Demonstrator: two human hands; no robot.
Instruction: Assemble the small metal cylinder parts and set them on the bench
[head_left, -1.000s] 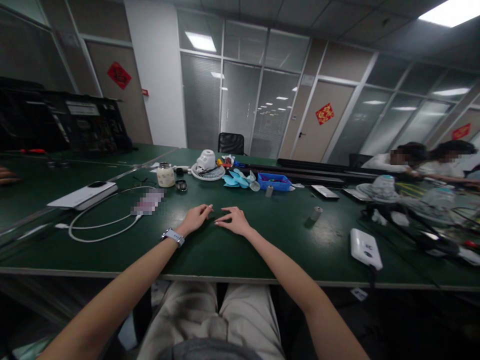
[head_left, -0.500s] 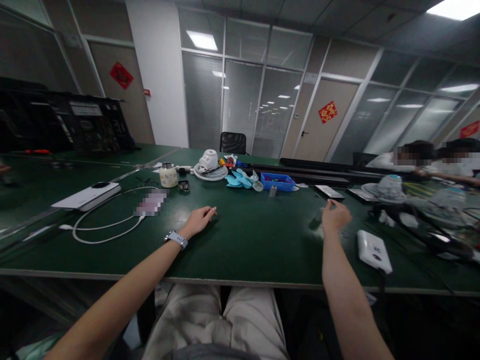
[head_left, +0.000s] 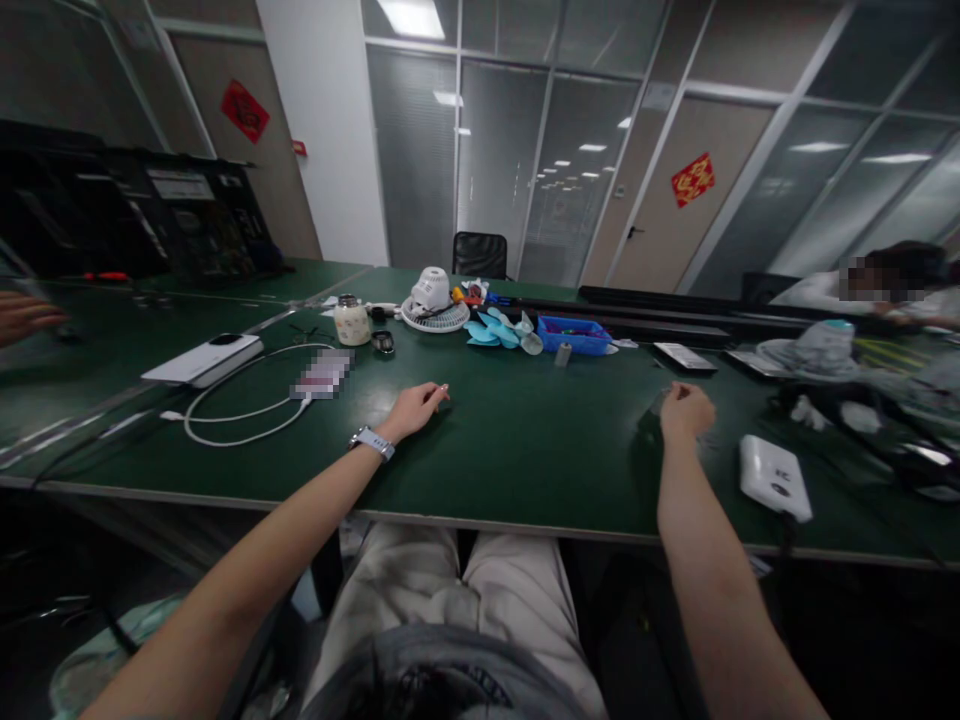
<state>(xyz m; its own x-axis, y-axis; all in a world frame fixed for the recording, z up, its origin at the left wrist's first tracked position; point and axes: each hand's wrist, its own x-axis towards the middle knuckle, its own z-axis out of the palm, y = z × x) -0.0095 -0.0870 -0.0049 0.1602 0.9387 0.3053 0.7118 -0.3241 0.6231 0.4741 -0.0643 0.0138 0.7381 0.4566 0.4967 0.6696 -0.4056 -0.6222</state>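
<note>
My left hand (head_left: pixel 416 408) rests on the green table (head_left: pixel 517 440) with its fingers loosely stretched and nothing in it; a watch (head_left: pixel 373 442) sits on that wrist. My right hand (head_left: pixel 686 410) is out to the right on the table, its fingers curled into a pinch. What it grips is hidden behind the knuckles. A small grey cylinder that lay at this spot is not visible. A white box-shaped device (head_left: pixel 776 475) lies just right of that hand.
Further back are a white fan (head_left: pixel 435 300), blue fan blades (head_left: pixel 499 330), a blue tray (head_left: pixel 574 335), a small cylinder (head_left: pixel 562 355) and a jar (head_left: pixel 352 322). At left lie a white cable (head_left: pixel 240 415) and a white pack (head_left: pixel 202 358). Another person's hand (head_left: pixel 26 315) shows far left; people sit far right.
My right hand left its place beside the left hand, swung right to the small grey cylinder and closed there. The left hand stayed put. The camera tilted down a little.
</note>
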